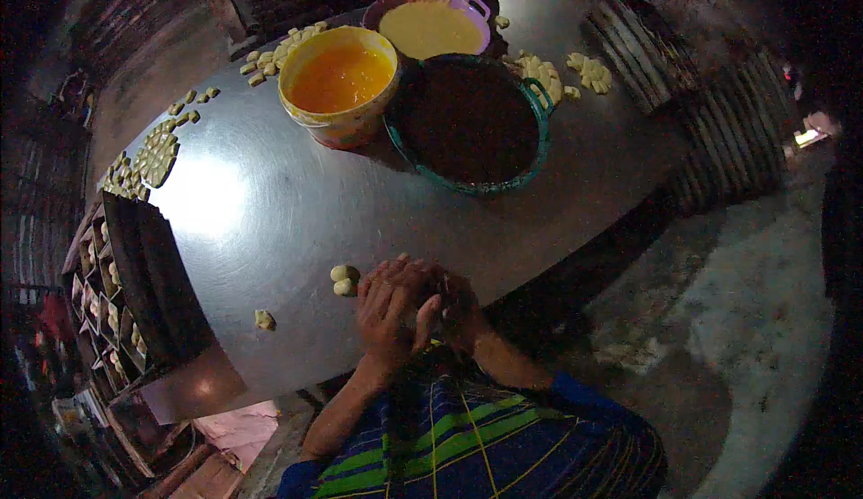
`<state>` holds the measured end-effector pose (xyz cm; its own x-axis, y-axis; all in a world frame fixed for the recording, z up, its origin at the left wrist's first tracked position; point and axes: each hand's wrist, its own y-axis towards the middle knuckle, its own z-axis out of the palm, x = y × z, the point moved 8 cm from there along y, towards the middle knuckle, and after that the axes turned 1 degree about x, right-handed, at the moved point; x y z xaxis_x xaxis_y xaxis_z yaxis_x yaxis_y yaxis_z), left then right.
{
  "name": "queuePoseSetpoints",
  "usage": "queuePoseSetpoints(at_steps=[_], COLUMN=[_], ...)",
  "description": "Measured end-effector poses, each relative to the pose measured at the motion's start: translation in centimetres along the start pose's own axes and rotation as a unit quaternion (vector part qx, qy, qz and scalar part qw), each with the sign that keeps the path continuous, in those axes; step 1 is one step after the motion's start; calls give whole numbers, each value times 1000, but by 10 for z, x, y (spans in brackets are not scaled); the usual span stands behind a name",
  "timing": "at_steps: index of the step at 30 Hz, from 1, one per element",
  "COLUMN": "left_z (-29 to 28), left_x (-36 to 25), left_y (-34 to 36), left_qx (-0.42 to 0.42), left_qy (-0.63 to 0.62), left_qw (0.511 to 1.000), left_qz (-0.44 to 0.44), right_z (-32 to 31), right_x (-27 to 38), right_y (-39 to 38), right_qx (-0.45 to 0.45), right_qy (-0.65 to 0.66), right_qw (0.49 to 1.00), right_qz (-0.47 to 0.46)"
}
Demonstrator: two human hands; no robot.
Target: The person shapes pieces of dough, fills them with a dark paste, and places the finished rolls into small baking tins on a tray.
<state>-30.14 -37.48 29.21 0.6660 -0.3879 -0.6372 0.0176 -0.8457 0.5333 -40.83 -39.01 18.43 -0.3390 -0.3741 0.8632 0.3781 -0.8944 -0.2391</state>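
My left hand and my right hand are pressed together over the near edge of a shiny metal table. Their fingers are closed against each other, and whatever lies between the palms is hidden. Just left of my left hand sit two pale dough balls, touching. A smaller dough piece lies apart from them, farther left.
Beyond my hands stand a green basin of dark brown filling, a yellow bucket of orange liquid and a purple basin of pale mixture. Dough pieces cluster left. Stacked trays stand left, ridged dark trays right.
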Motion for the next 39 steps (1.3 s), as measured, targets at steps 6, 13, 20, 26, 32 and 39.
queuePoseSetpoints(at_steps=[6,13,20,26,32,39], left_z=[23,67,40,-42,-80,-82], left_x=[-17,23,80,123,161,214], left_y=[2,-19,-20,-63,-136,-222], left_qx=[11,75,60,-160,-279,-299], left_qy=[-10,-212,-280,-193,-182,-250], left_qw=[997,972,881,874,842,802], left_qz=[79,-74,-376,-416,-425,-453], right_z=[-50,-108,-82,-75,-93,-83], right_x=[-56,-62,162,248,193,159], right_y=[-15,-9,173,389,515,502], right_qx=[180,217,103,179,198,161], right_qy=[-55,-365,-3,-458,-701,-719], right_qw=[982,905,990,841,682,658], right_qz=[-2,20,-95,-226,-56,156])
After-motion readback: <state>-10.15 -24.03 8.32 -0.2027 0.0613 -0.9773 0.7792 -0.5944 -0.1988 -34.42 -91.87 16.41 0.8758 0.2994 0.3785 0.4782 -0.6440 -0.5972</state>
